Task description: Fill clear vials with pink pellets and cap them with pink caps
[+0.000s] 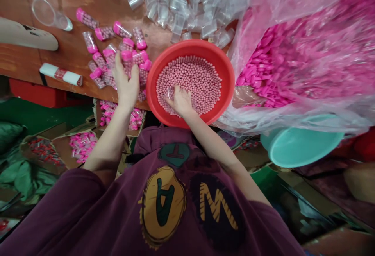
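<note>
My left hand (pixel 126 86) is over a heap of small clear bottles with pink caps (pixel 109 52), thumb and fingers apart. One pink-capped bottle (pixel 127 59) lies just beyond its fingertips; the hand looks open. Inside a red basin (pixel 229 72), my right hand (pixel 182 101) is down among pink beads (pixel 202 76). Its fingers are closed round a small clear plastic container (pixel 169 92), partly sunk in the beads. Some of the right fingertips are hidden by the beads.
Clear empty containers (pixel 178 2) are heaped behind the basin. A plastic bag of pink caps (pixel 260 68) lies to the right, above a tilted turquoise basin (pixel 304 146). At left are a white roll (pixel 60 74) and a clear cup (pixel 43 11). Boxes of filled bottles (pixel 107 113) stand below the table edge.
</note>
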Demonstrator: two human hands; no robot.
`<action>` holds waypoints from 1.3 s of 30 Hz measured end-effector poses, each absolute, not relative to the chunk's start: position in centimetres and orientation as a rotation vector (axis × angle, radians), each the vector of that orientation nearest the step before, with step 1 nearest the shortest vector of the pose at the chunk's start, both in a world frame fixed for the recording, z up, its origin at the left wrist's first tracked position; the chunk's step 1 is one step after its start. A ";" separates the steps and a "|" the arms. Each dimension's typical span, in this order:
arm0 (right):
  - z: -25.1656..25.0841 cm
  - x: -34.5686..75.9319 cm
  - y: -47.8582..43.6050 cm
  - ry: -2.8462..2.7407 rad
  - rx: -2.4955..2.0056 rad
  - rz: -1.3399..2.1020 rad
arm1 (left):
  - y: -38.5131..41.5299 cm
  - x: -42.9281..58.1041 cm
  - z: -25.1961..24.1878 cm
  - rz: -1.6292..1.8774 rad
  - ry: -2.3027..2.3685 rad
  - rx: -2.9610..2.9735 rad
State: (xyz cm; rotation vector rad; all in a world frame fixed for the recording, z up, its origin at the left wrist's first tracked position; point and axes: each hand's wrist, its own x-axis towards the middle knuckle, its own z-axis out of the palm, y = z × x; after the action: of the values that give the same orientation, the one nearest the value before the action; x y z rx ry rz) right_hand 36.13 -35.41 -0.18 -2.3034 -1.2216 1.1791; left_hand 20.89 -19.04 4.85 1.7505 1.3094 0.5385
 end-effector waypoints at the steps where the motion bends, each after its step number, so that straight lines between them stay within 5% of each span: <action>1: -0.9 36.0 -35.4 -1.174 -2.283 1.187 | -18.6 20.6 4.8 0.595 1.360 1.844; 5: -3.2 37.2 -37.1 -0.938 -2.003 1.094 | -21.0 21.9 4.2 0.622 1.216 2.083; 12: -1.5 39.6 -41.4 -0.982 -1.807 0.877 | -27.7 26.6 4.1 -0.032 0.669 2.295; 21: -0.8 39.7 -43.6 -1.056 -1.836 0.981 | -26.9 30.3 4.4 -0.640 0.341 2.365; 27: 0.9 42.8 -46.3 -1.097 -1.916 0.754 | -24.6 31.3 4.4 -0.676 0.654 2.594; 32: 0.8 49.6 -51.1 -0.527 -2.184 0.468 | -24.8 32.8 3.4 -0.684 0.793 2.623; 39: -3.6 55.9 -52.7 -0.421 -2.555 0.856 | -31.6 37.1 -1.0 -0.485 0.620 2.379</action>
State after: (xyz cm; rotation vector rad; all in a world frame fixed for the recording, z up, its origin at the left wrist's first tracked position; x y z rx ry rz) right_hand 55.94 -52.73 -3.59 -2.5554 -0.4208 0.8560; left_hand 37.09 -31.59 -0.97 2.3795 0.6199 -0.4851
